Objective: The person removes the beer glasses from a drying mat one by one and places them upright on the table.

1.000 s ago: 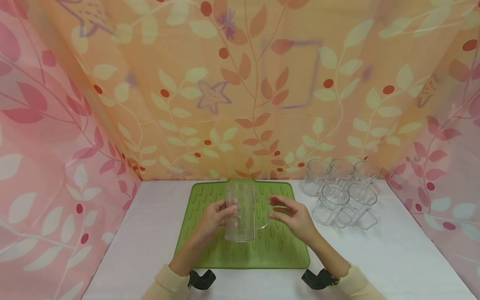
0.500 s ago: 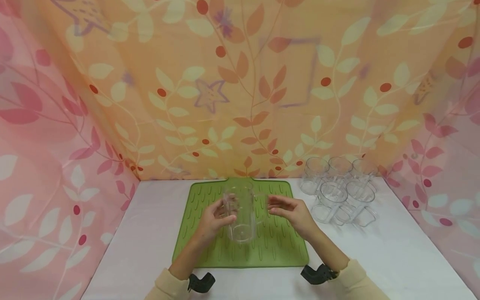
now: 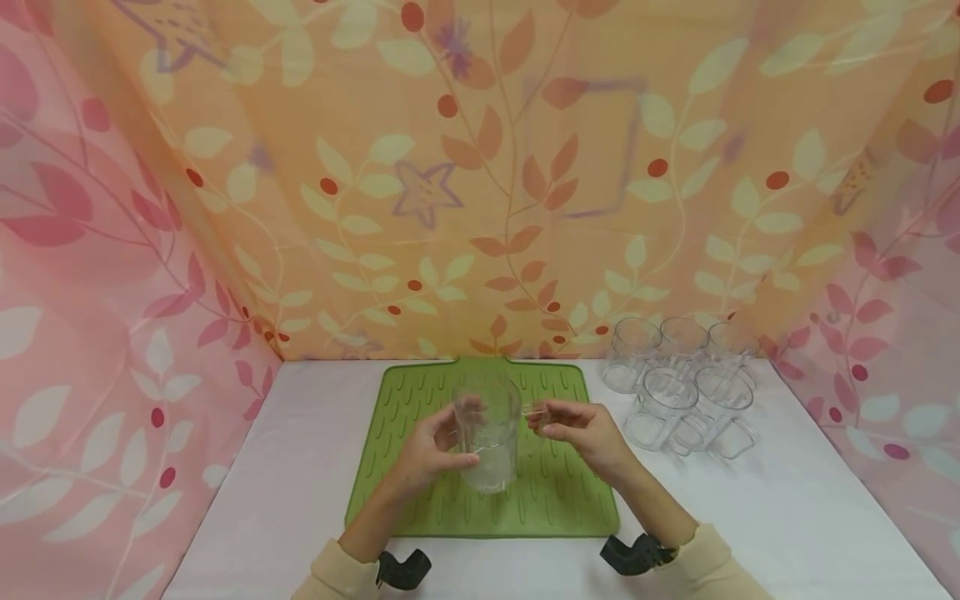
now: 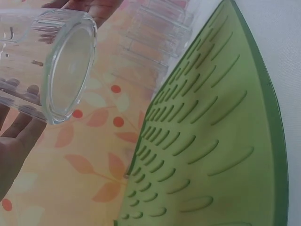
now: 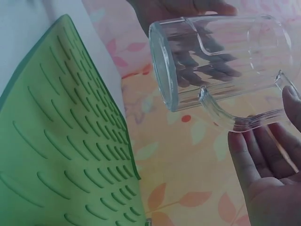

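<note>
A clear glass mug (image 3: 491, 462) is held up over the green ridged mat (image 3: 487, 515), its base clear of the mat in both wrist views. My left hand (image 3: 431, 450) grips the mug's body from the left, thumb in front and fingers behind the glass. On the other side, my right hand (image 3: 588, 429) pinches the handle (image 5: 240, 121) between thumb and fingertips. The right wrist view shows the mug (image 5: 221, 61) from the side, with the left hand's fingers (image 5: 202, 66) visible through the glass.
Several more clear glass mugs (image 3: 671, 404) stand grouped on the white tablecloth (image 3: 810, 517) right of the mat. Patterned orange and pink cloth (image 3: 360, 275) encloses the table's back and sides. A black wrist mount (image 3: 637, 554) sits at each sleeve.
The mug has turned and shifted slightly right in my left hand. My right hand, held apart from the handle a second ago, has come onto it.
</note>
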Motion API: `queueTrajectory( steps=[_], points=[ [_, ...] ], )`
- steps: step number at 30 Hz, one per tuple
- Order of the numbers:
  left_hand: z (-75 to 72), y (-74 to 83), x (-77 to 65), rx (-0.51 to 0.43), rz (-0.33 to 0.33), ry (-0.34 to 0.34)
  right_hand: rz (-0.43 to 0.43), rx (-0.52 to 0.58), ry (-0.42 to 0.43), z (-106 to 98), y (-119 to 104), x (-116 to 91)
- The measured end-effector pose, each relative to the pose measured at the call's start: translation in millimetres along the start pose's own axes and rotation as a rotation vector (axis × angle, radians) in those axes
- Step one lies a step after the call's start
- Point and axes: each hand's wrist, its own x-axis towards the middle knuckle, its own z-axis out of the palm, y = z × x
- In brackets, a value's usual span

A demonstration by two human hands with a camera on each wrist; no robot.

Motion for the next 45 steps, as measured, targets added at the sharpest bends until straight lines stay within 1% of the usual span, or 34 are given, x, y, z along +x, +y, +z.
queueTrajectory(
  steps=[5, 11, 18, 22, 31, 39, 42, 45],
  points=[
    [-0.3, -1.9, 0.2, -0.017, 0.023, -0.043, -0.056, -0.029, -0.012, 1.1, -4.5, -2.3],
    [-0.8, -3.5, -0.4, 0.004, 0.024, -0.059, -0.052, -0.056, -0.047, 1.9, -12.7, -4.2],
    [0.4, -1.2, -1.2, 0.01, 0.016, -0.066, -0.079, -0.068, -0.062, 3.7, -14.9, -5.1],
    [0.0, -1.2, -1.4, 0.003, 0.017, -0.063, -0.083, -0.065, -0.056, 4.7, -14.9, -5.1],
    [-0.1, -3.8, -1.5, 0.002, 0.037, -0.064, -0.066, -0.13, -0.018, 6.3, -15.8, -5.1],
    [2.9, -2.2, 2.7, 0.013, 0.052, -0.076, -0.148, -0.244, 0.02, 4.1, -20.8, -4.1],
    [4.0, -0.7, 3.0, 0.029, 0.044, -0.075, -0.155, -0.263, 0.015, 3.1, -23.5, -4.3],
    [5.4, 1.5, 2.3, 0.059, 0.019, -0.081, -0.158, -0.278, 0.017, 1.9, -25.8, -5.1]
  ],
)
